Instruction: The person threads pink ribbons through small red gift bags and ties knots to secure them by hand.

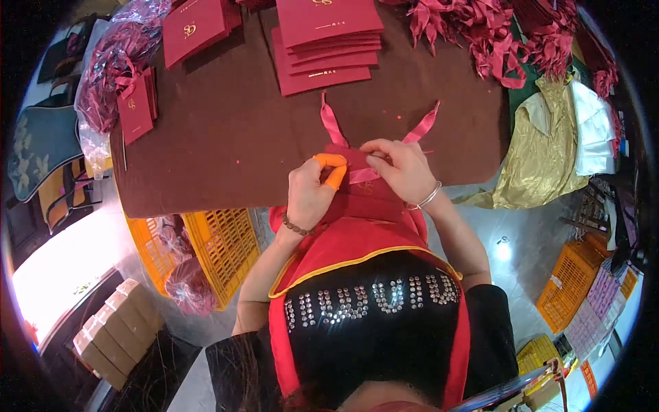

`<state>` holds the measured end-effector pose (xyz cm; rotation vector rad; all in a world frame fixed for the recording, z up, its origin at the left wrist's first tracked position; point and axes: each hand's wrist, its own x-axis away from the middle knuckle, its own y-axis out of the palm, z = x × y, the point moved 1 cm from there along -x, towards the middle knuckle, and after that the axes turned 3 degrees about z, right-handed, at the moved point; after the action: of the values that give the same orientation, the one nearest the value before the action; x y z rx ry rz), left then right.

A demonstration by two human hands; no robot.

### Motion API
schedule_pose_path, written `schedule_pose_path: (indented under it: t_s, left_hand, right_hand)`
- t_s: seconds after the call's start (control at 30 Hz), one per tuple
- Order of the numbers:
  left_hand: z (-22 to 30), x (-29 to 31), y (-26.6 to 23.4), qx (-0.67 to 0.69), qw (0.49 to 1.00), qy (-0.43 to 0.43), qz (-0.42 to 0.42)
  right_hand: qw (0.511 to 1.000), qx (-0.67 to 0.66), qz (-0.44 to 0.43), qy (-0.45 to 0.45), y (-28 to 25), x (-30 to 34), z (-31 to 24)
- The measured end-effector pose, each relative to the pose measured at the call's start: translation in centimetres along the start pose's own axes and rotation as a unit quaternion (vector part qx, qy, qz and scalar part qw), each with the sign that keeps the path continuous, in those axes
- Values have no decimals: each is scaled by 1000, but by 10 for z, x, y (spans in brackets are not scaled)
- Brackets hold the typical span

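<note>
A small dark-red paper gift bag [377,191] with gold lettering lies at the table's near edge, between my hands. Loose ends of its pink-red ribbon [330,123] stick out to the far left and far right, and a band of ribbon crosses the front. My left hand [309,192], with orange finger covers on thumb and forefinger, pinches the bag's left side. At the upper right of the bag, my right hand [403,172] is closed with thumb and forefinger together on its edge. The fingertips partly hide what lies under them.
A brown cloth covers the table [226,144]. Stacked red bags [329,34] lie at the far side, and more small bags [136,110] at the left. Bunches of red ribbon [480,34] and gold wrapping [542,151] are right. Orange crates [220,250] stand below left.
</note>
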<state>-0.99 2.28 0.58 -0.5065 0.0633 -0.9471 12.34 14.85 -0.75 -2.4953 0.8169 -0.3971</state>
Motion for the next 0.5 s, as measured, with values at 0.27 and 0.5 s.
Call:
schedule_pose_path:
  t_s: [0.27, 0.5]
  left_hand:
    - [-12, 2, -6, 32, 999, -43, 4]
    - [-12, 5, -7, 71, 995, -64, -34]
  right_hand:
    - [995, 86, 15, -49, 2, 1, -3]
    - [997, 64, 26, -42, 2, 0, -6]
